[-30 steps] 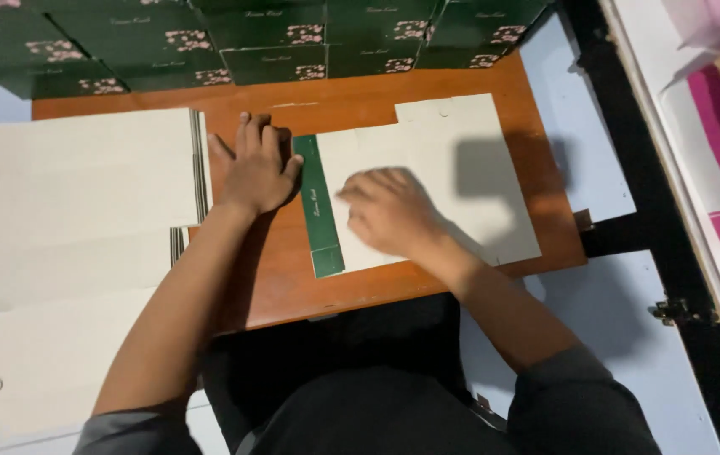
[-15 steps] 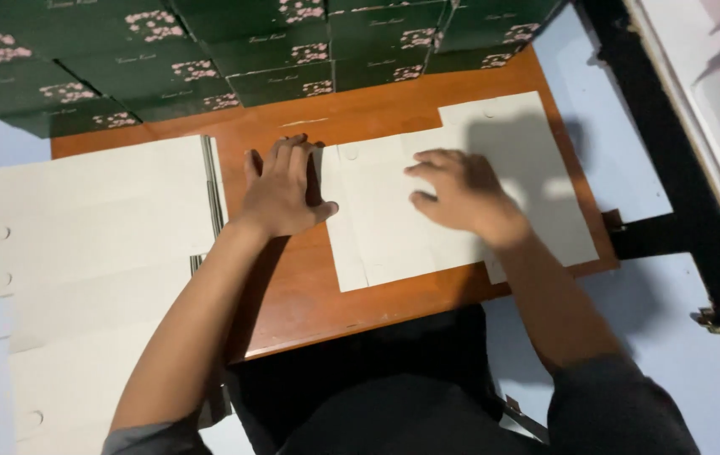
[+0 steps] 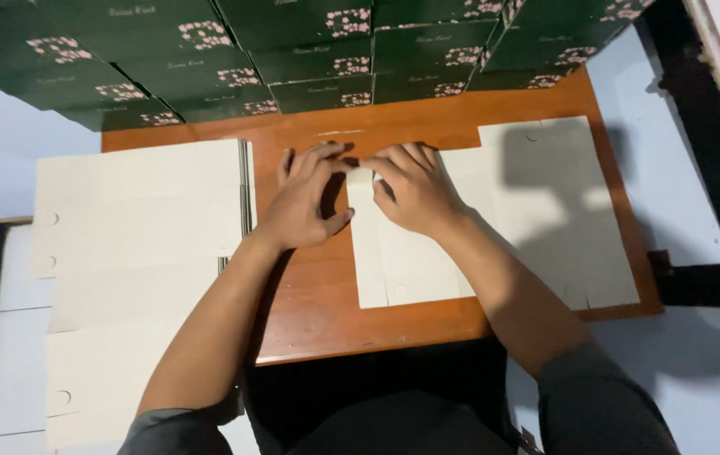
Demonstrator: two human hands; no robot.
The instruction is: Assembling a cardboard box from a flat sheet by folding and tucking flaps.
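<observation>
On the brown wooden surface [image 3: 427,118], a flat cream cardboard sheet [image 3: 545,219] lies spread out, white side up. Its long axis runs left to right across the surface; its right end reaches nearly to the surface's right edge and its near edge sits close to the front edge. Left hand [image 3: 305,198] is flat, palm down, fingers spread, at the sheet's left edge, mostly on bare wood. Right hand [image 3: 415,190] is also flat and open, pressing on the sheet's upper left corner. Fingertips of both hands nearly meet there; cannot tell if a flap is folded under them, the hands hide that part. Neither hand grips anything.

Hidden or cut off: the sheet's upper left corner is under the hands, a dark shadow falls across its right half, and small notches on its edges are hard to make out. The person's forearms and dark sleeves fill the bottom; the lap is dark.

To the left, a stack of flat cream sheets [image 3: 141,219] with small round holes on the left side runs off the bottom of the frame. At the far edge, rows of dark green boxes [image 3: 309,50] with pink flower prints are stacked, cut off at the top. Pale floor [image 3: 672,168] on the right, a dark frame beyond it.
</observation>
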